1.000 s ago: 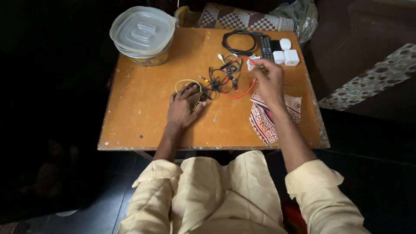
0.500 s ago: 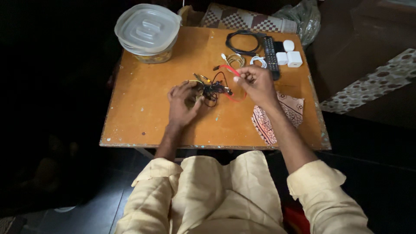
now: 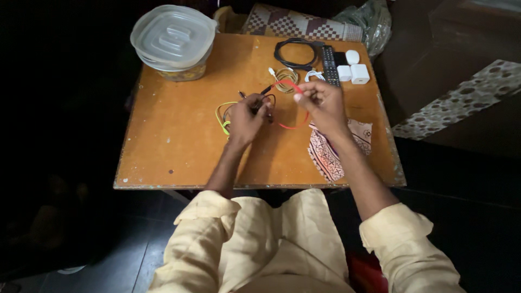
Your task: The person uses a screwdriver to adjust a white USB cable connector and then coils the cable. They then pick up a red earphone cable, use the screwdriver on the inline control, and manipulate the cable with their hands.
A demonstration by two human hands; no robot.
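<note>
My left hand (image 3: 247, 120) rests on a tangle of thin cables (image 3: 255, 103) in the middle of the orange table (image 3: 179, 146), its fingers pinching the dark strands. A yellow-green cable (image 3: 221, 118) loops out to its left. My right hand (image 3: 323, 106) is raised slightly above the table and pinches a red cable (image 3: 290, 126) that curves down and back toward the tangle. A small coil of gold wire (image 3: 286, 80) lies just behind both hands.
A lidded clear plastic tub (image 3: 173, 40) stands at the back left corner. At the back right lie a coiled black cable (image 3: 296, 54), a black remote (image 3: 329, 65) and white chargers (image 3: 353, 70). A patterned cloth (image 3: 331, 152) lies under my right wrist.
My right hand has pulled the red cable from the back right toward the table's middle and lifted it. My left hand stayed on the tangle, shifting slightly.
</note>
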